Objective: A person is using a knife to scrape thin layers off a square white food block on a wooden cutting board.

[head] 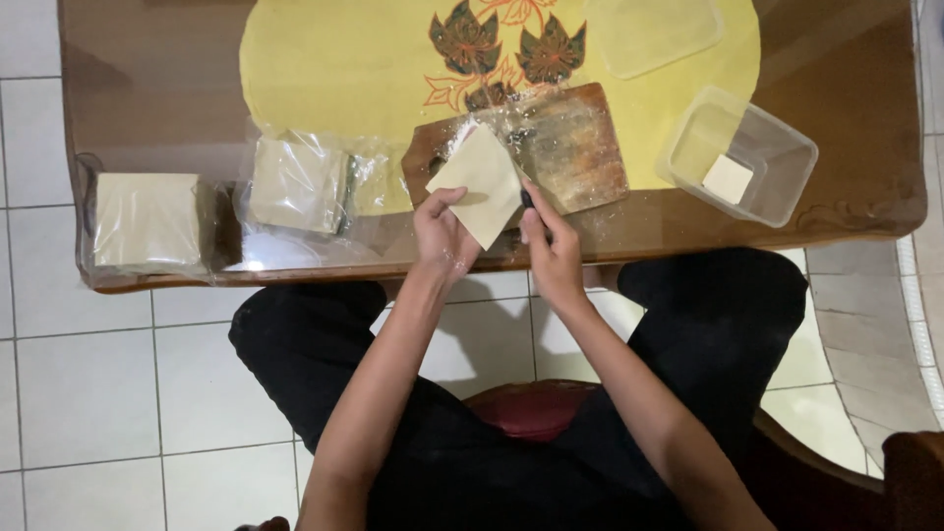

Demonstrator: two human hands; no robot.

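Head view, seated person at a wooden tabletop [157, 108]. The left hand [442, 234] pinches the near corner of a pale square dough wrapper [480, 182], fingers closed on its lower left edge and lifting it tilted above the board. The right hand [551, 246] is closed around a dark-handled knife [527, 200], whose blade runs up behind the wrapper's right edge; the blade tip is hidden, so whether it is cutting cannot be told.

Directly beyond both hands lies a wooden cutting board [575, 147], dusted with white flour. The wrapper itself looks thin, matte, cream-coloured and limp, with straight edges and clean corners, and is uncut as far as the view shows.

To the right of the right hand stands a clear plastic container [777, 147] holding one small square piece of dough [728, 178]; its clear lid [654, 34] lies farther off, on the yellow mat [334, 59]. Judged from this, the work appears to be at an early stage: a single piece sits in the container.

To the left of the left hand rests an opened plastic packet of wrappers [298, 182], and farther left a second, still sealed stack [147, 218], suggesting that most of the supply remains to be handled.
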